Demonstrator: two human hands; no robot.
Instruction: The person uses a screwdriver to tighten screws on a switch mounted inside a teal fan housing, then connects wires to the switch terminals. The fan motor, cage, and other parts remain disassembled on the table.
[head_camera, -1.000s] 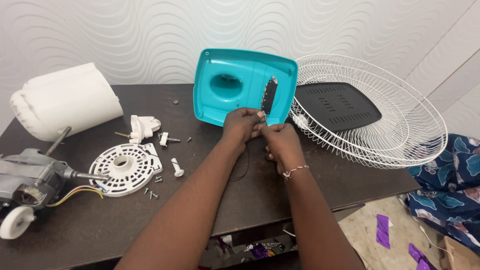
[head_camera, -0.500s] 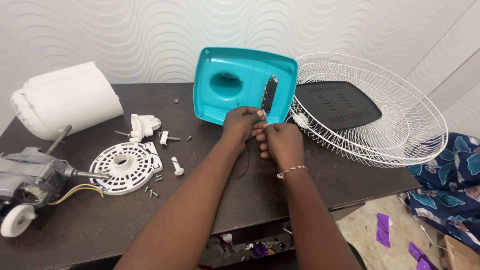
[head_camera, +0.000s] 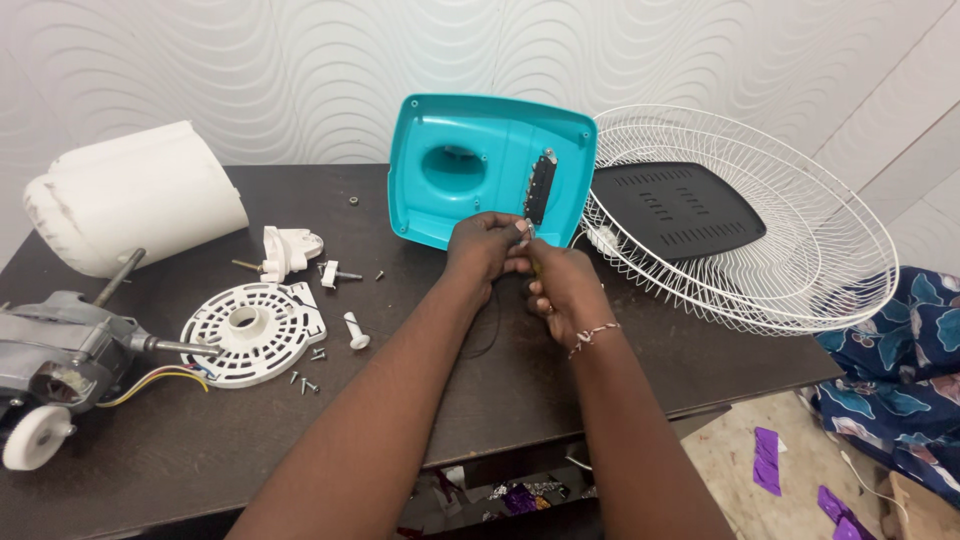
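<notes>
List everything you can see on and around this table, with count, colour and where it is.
Table: one, dark brown, under everything.
Housing: one, teal, propped upright at table centre back.
Switch strip: one, black, on the housing's right side.
Fan guards: white wire, stacked at right; count unclear.
Panel: one, black, vented, lying in the guards.
Cover: one, white, back left.
Motor: one, grey, left edge, coloured wires trailing.
Round grille: one, white, beside the motor shaft.
Bracket: one, white, behind the grille.
Screws: several, silver, near the grille.
Cloth: blue floral, right of the table.
Left hand: at the strip's lower end.
Right hand: beside it, pinching something thin.
</notes>
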